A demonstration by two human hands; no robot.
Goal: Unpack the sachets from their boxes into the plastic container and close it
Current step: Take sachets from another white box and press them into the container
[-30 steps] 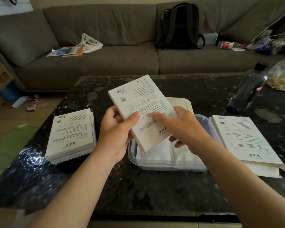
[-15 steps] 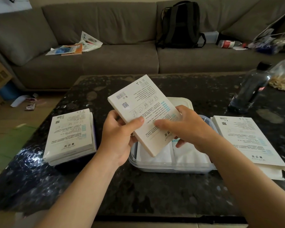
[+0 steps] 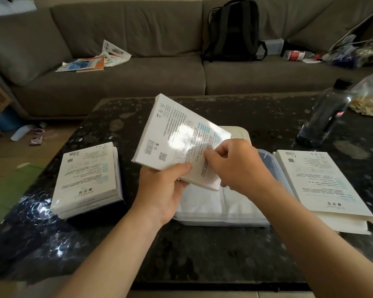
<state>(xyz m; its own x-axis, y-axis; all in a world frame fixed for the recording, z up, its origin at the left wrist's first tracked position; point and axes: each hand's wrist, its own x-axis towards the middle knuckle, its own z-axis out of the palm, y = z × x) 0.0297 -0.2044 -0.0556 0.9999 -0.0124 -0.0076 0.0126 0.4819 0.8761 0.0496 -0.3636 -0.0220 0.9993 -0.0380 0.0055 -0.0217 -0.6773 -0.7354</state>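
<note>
Two hands hold one white box (image 3: 177, 130) above the plastic container (image 3: 222, 222). The left hand (image 3: 164, 190) grips the box's near-left corner, thumb on the printed face and fingers curled beneath. The right hand (image 3: 237, 166) has its fingers curled in at the near-right part of the printed face, pinching there. Whether it has hold of a flap, a film wrap or only the card edge cannot be made out, as glare covers that area. Change noted against half a second ago: the box has been turned in the hands, so its barcode end now lies by the left thumb instead of at the far side, and its far edge is raised more steeply. Assessment: the box is being positioned for opening; it appears unopened, and nothing is seen leaving it. White sachets (image 3: 200, 203) already lie in the container, which sits uncovered on the dark worktop (image 3: 202, 254). A white lid-like panel (image 3: 238, 131) shows behind it, largely hidden by the box. Further boxes rest on the worktop, a left stack (image 3: 86, 179) and a right stack (image 3: 323, 186); whether these are full or emptied cannot be told. A dark bottle (image 3: 325, 117) stands at far right.
</note>
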